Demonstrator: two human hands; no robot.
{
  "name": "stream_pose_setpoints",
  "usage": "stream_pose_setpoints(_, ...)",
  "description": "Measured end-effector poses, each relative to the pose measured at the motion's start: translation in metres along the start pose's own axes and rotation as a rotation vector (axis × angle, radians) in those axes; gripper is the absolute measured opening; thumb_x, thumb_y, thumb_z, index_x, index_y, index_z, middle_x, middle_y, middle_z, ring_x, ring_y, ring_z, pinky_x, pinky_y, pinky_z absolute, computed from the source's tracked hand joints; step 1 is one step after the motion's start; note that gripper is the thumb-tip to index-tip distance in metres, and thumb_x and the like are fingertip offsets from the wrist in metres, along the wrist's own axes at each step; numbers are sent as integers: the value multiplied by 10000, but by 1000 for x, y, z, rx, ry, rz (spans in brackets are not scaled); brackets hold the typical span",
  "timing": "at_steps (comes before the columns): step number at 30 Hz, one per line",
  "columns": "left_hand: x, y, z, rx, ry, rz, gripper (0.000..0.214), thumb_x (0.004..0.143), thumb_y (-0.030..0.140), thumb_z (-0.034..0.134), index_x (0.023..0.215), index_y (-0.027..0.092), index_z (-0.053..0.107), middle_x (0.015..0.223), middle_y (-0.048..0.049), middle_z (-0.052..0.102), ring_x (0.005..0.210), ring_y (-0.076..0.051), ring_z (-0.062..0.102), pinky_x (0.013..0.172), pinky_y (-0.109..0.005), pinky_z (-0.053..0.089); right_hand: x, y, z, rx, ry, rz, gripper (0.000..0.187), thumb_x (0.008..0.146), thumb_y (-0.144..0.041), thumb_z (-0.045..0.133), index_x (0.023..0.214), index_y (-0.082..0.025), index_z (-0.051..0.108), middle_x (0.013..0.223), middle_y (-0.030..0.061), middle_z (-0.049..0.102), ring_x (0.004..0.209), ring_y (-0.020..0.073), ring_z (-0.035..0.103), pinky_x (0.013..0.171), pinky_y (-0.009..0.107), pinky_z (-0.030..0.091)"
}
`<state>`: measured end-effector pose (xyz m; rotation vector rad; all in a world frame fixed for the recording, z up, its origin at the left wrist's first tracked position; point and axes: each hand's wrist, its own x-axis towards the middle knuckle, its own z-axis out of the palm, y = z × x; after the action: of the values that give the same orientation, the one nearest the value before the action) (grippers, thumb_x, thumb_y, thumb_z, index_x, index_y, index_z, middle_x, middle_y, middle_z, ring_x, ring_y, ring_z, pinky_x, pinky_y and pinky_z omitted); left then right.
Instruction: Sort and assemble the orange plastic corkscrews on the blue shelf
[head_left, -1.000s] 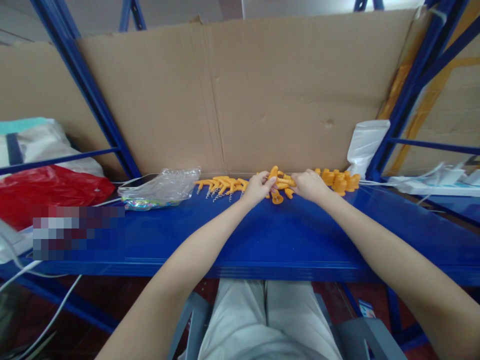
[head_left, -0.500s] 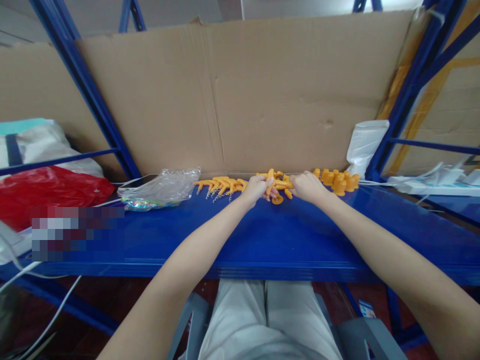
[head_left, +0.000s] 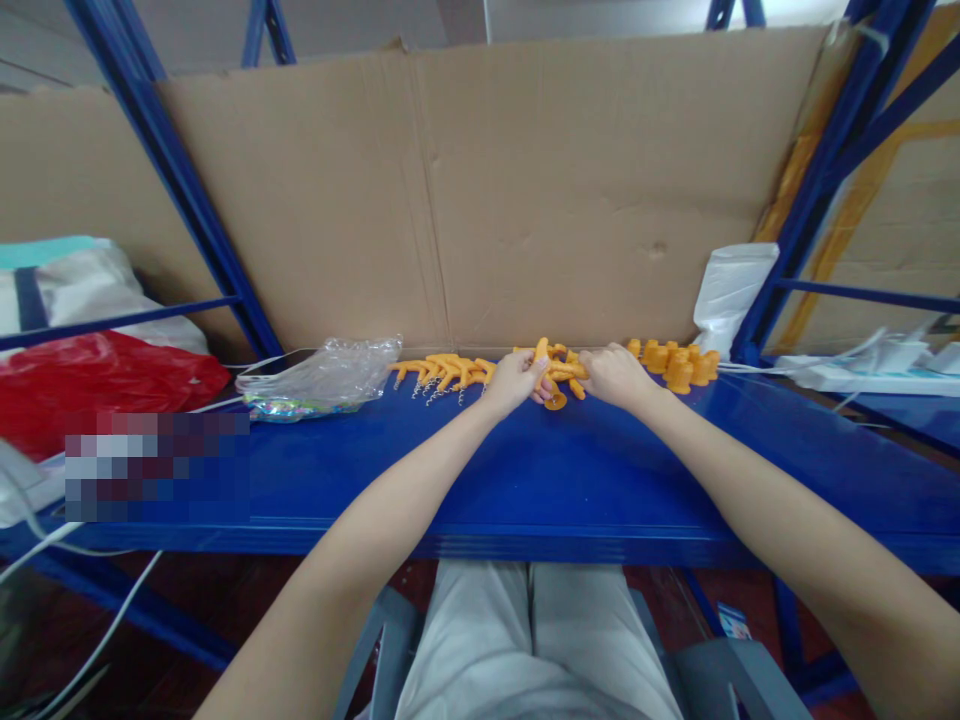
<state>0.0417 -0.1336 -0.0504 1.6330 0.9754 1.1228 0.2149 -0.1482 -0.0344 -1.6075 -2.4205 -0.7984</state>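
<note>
My left hand (head_left: pixel 516 382) is closed around an orange plastic piece (head_left: pixel 543 352), whose upper end sticks out above the thumb. Below its fingers shows an orange round disc (head_left: pixel 555 402). Close by on the right, my right hand (head_left: pixel 616 374) has its fingers curled at the right end of the orange parts; its exact grip is partly hidden. More orange plastic parts lie behind and between the hands. To the left is a row of orange corkscrews (head_left: pixel 448 370) with metal spirals pointing forward. On the right stand several orange bell-shaped pieces (head_left: pixel 679 370).
A clear plastic bag (head_left: pixel 337 375) with colourful contents lies left on the blue shelf (head_left: pixel 525 480). A white packet (head_left: pixel 731 290) leans at the right upright. Cardboard (head_left: pixel 562 200) closes the back. A red bag (head_left: pixel 105 385) is far left, a white power strip (head_left: pixel 870 370) far right.
Both hands stay in nearly the same place. The upright orange piece in my left hand has tilted very slightly; the other parts have not moved.
</note>
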Motion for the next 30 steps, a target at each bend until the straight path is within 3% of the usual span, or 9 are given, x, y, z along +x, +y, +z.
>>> stream_pose_setpoints(6,2,-13,-8,239,-6,346,71,860,227,589,835,169,558,666,15,652,644,-123,659,614,-224,512,-6,1,3,308,-56,28,204,845,-289,512,828,-160,669,774,77,719,692,190,652,596,253,371)
stream_pose_setpoints(9,2,-13,-10,320,-11,421,55,844,224,595,845,172,577,701,7,673,675,-128,662,642,-230,506,-5,-1,3,441,-114,5,195,831,-273,507,739,-183,654,647,18,674,586,149,606,554,229,364)
stream_pose_setpoints(17,7,-6,-7,161,3,356,103,862,241,592,829,144,581,647,-5,667,522,-75,611,526,-167,473,1,-2,-3,224,-107,88,265,854,-250,457,859,-164,708,799,94,730,784,225,684,639,265,422)
stream_pose_setpoints(24,5,-1,0,52,20,181,91,862,208,608,845,124,577,630,-22,672,500,-110,629,459,-185,458,0,3,-5,59,-72,99,315,887,-302,457,1011,-140,698,893,141,742,861,262,695,680,288,441)
stream_pose_setpoints(30,-2,9,4,-39,39,42,114,897,179,572,804,126,535,594,-19,654,494,-102,624,416,-158,423,-2,1,-7,-23,-44,108,326,897,-297,464,1021,-97,689,913,193,730,912,303,681,694,309,418)
